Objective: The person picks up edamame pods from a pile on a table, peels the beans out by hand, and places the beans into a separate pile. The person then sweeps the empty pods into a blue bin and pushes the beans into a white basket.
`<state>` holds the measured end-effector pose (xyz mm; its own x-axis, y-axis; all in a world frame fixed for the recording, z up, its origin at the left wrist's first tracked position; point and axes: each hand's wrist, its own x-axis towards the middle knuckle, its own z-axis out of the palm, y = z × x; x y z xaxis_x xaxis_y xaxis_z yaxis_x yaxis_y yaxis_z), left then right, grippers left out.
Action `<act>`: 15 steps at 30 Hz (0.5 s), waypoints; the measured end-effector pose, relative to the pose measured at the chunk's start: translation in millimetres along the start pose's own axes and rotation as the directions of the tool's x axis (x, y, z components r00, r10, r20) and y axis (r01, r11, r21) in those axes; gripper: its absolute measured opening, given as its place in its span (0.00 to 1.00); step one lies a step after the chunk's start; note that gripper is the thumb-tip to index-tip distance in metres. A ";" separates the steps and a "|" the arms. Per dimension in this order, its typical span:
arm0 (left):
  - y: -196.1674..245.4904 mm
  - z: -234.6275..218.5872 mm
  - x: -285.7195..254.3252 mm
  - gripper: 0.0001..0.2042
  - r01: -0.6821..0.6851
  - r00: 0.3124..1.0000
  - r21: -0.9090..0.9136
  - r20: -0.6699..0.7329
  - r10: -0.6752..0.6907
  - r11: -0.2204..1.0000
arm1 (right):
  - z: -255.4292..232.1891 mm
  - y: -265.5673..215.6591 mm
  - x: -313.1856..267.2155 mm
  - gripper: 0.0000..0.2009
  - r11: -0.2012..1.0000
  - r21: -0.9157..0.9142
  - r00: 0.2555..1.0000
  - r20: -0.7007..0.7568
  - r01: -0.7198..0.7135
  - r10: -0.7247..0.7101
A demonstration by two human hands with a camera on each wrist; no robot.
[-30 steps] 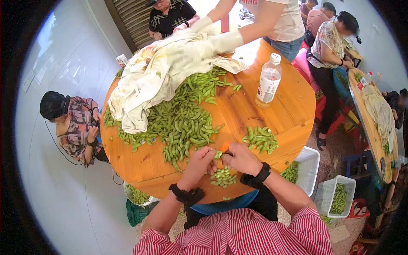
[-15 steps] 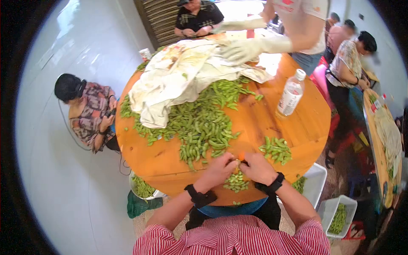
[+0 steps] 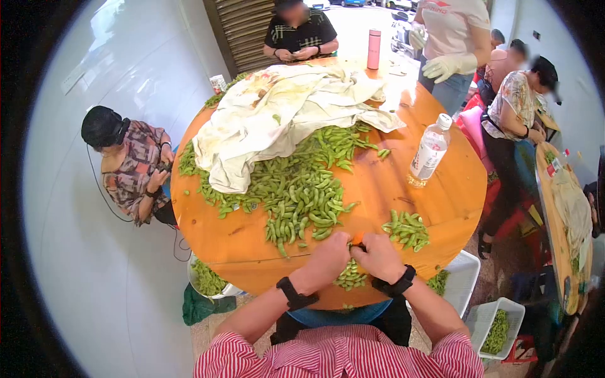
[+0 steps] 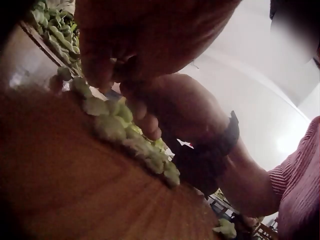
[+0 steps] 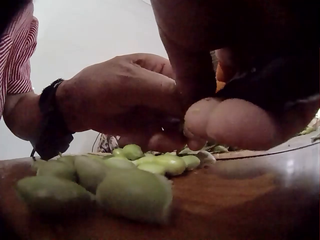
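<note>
My left hand [image 3: 325,259] and right hand [image 3: 380,257] meet low over the front of the wooden table [image 3: 378,195], fingers curled inward. Between the left fingertips is a green soybean pod, now mostly hidden by the hands. At the right thumb and forefinger shows a small orange object [image 3: 358,239], its kind covered by my grip. Shelled green beans [image 5: 132,192] lie in a small heap under both hands. A large pile of pods [image 3: 305,198] spreads beyond the left hand. A smaller bunch of pods [image 3: 406,231] lies past the right hand.
A stained white cloth [image 3: 277,120] covers the pile's far part. On the right stands a plastic bottle [image 3: 430,151]; a pink flask [image 3: 374,49] is farther back. White baskets [image 3: 498,331] sit on the floor. Other people sit or stand around, one wearing pale gloves [image 3: 450,66].
The gloved person's hands have left the cloth and drawn back right. My hands have come closer together, hiding the pod seen between them earlier. The head view has shifted.
</note>
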<state>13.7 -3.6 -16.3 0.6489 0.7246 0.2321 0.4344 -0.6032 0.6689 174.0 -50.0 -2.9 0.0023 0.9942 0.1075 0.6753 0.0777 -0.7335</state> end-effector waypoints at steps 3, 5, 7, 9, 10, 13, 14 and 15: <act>0.3 0.1 -1.5 0.09 0.047 0.998 -0.055 -0.031 -0.049 0.997 | -3.8 -6.5 0.0 0.11 0.998 0.066 1.000 -0.009 -0.015 0.016; -2.1 -0.7 -3.1 0.10 0.027 0.999 -0.063 -0.041 -0.029 0.998 | -6.5 -8.4 -0.5 0.10 0.998 0.066 0.999 -0.042 0.015 -0.012; -4.8 -1.9 -3.0 0.09 0.020 0.996 -0.106 -0.088 -0.030 0.994 | -4.0 0.8 0.0 0.09 0.997 0.079 1.000 -0.029 0.001 0.001; -0.1 -11.7 -2.9 0.10 0.084 0.995 -0.151 -0.043 -0.091 0.985 | 1.9 14.4 0.2 0.08 0.989 0.149 1.000 -0.018 -0.018 0.020; 2.2 -15.6 -2.3 0.10 0.146 0.988 -0.185 -0.013 -0.151 0.972 | 3.1 19.4 -0.6 0.08 0.988 0.149 0.999 -0.024 -0.028 0.032; 0.3 -10.7 -1.8 0.08 0.068 0.995 -0.157 -0.061 -0.079 0.985 | -2.4 22.1 -1.6 0.08 0.991 0.129 0.999 -0.021 -0.023 0.026; 2.9 -11.6 -1.8 0.07 0.070 0.995 -0.124 -0.066 -0.078 0.990 | -7.8 19.5 -2.8 0.10 0.990 0.136 0.998 -0.033 -0.044 0.049; 4.7 -12.5 -2.4 0.07 0.068 0.995 -0.125 -0.063 -0.076 0.990 | -12.2 18.1 -2.4 0.11 0.988 0.143 0.996 -0.045 -0.064 0.071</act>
<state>6.3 -4.0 -4.8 0.5736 0.7879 0.2242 0.3960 -0.5063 0.7661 195.2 -51.9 -8.3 0.0830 0.9929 0.0853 0.5609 0.0242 -0.8275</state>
